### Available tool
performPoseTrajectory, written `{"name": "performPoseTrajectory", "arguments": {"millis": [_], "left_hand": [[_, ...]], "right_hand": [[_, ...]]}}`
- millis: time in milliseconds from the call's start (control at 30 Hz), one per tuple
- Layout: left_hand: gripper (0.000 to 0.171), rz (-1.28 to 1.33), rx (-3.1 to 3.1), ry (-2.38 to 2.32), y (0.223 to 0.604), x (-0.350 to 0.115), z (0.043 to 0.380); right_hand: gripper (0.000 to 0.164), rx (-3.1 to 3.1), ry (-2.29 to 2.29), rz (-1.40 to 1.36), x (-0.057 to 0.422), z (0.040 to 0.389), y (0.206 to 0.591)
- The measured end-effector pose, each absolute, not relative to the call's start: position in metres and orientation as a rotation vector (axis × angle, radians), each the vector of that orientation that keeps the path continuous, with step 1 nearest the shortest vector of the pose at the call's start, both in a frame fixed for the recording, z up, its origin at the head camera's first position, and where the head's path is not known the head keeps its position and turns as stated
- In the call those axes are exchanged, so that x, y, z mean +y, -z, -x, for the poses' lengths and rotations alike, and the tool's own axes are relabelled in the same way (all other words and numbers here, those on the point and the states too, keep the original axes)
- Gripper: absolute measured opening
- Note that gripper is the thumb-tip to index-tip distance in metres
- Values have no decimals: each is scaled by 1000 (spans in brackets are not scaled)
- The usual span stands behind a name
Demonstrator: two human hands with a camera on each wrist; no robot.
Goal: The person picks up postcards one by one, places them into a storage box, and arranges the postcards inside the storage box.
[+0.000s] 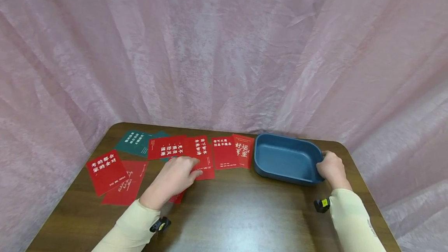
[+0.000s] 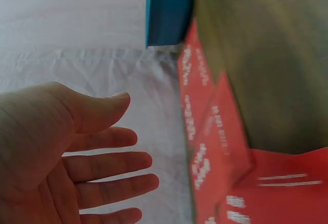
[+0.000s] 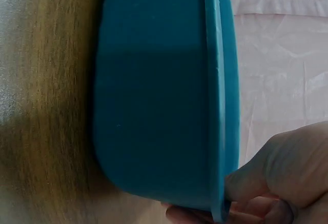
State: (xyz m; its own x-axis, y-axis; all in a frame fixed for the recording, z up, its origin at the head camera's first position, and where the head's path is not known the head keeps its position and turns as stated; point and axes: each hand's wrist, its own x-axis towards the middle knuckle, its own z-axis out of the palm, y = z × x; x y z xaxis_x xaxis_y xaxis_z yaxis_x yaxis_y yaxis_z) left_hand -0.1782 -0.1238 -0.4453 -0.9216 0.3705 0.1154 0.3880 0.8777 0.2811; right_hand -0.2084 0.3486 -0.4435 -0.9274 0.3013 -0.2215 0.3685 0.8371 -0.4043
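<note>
In the head view, a blue plastic basin stands on the right half of the table. My right hand grips its right end; the right wrist view shows the thumb and fingers pinching the rim. Red cards with white writing lie left of the basin, among them one card beside it and another further left. Over these cards hovers my left hand, its fingers extended and apart in the left wrist view, with nothing in them. It hides part of the cards below.
Two overlapping red cards lie at the left, near a green card at the back. The brown wooden table ends at a pink curtain hanging behind and around it.
</note>
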Motion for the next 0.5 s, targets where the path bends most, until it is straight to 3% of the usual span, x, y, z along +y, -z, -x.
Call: {"name": "performPoseTrajectory", "arguments": {"millis": [300,500], "left_hand": [[44,579,-3091,419,431,-104,225],[48,558,-3182,388,442,-83,273]], "right_hand": [[46,2875,606,-496,346,205,437],[16,2820,568,-504,343,201,432]]}}
